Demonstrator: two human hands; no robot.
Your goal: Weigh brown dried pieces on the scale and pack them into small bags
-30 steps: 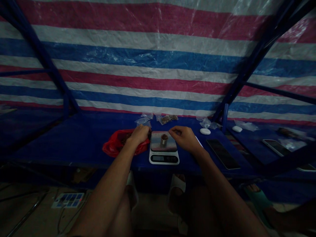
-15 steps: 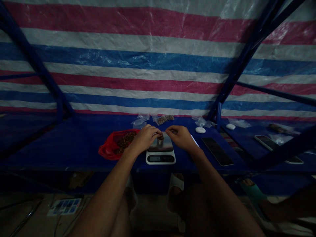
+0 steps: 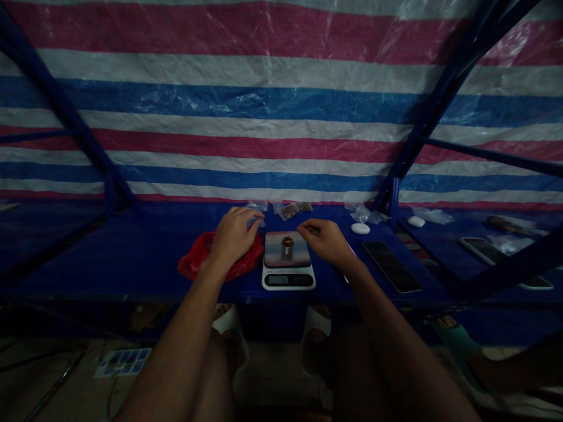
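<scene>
Table [image 3: 132, 252] spans mid-frame. Red bag [image 3: 193, 266] of brown bits sits left of centre, partly under your left hand [image 3: 233, 234], which is open with fingers spread toward an empty clear pouch [image 3: 257, 205]. Scale [image 3: 288, 280] is at centre, readout illegible. Your right hand [image 3: 328, 243] is just right of it, curled shut; can't tell if it pinches anything. Metal cup [image 3: 287, 245] on the platform looks part-filled. Filled pouch [image 3: 292, 209] lies behind it. My read: portioning underway, not finished.

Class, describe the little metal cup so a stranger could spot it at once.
Find the blue table under the striped tarp, then the white scale between the left hand and right hand. The small metal cup stands upright on its platform, the only thing on the scale.
</scene>
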